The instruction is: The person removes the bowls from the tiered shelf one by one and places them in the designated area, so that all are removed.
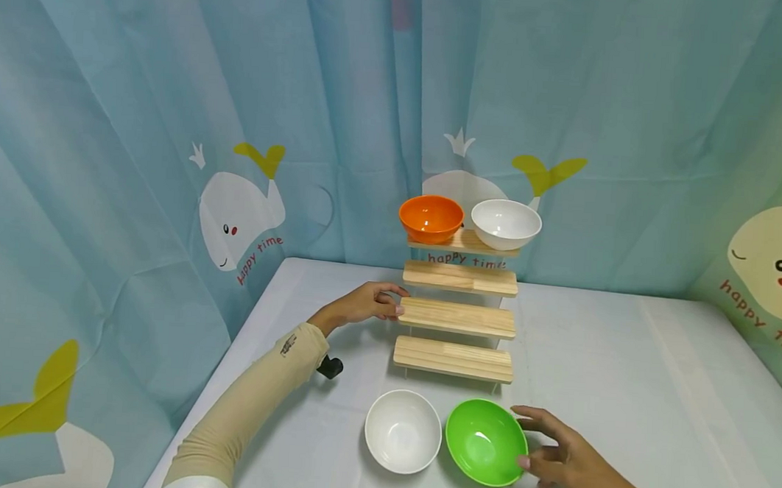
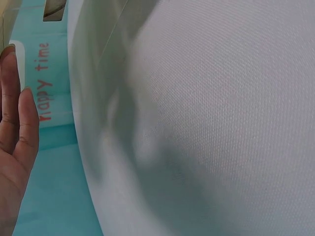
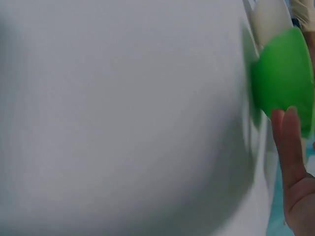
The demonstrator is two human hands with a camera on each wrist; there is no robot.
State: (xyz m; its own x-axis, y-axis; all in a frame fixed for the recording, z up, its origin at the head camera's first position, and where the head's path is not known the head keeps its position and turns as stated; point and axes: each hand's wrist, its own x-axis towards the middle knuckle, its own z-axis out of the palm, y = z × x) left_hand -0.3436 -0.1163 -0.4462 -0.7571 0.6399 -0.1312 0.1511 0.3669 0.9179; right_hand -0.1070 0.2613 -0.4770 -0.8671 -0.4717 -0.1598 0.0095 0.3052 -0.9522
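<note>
Four wooden steps make up a small display rack (image 1: 456, 317). My left hand (image 1: 364, 303) touches the left end of its second step from the bottom, fingers against the board; the left wrist view shows only part of this hand (image 2: 19, 123) at the frame's edge. In front of the rack, a white bowl (image 1: 403, 431) stands beside a green bowl (image 1: 487, 442). My right hand (image 1: 562, 459) grips the green bowl's right side, thumb at the near rim and forefinger at the far side. Seen from the right wrist, fingertips (image 3: 291, 118) meet the bowl's outer wall (image 3: 280, 73).
On the top step sit an orange bowl (image 1: 431, 219) and another white bowl (image 1: 505, 224). A white cloth covers the table (image 1: 597, 358). Blue curtains (image 1: 371, 110) with whale prints hang behind and at both sides.
</note>
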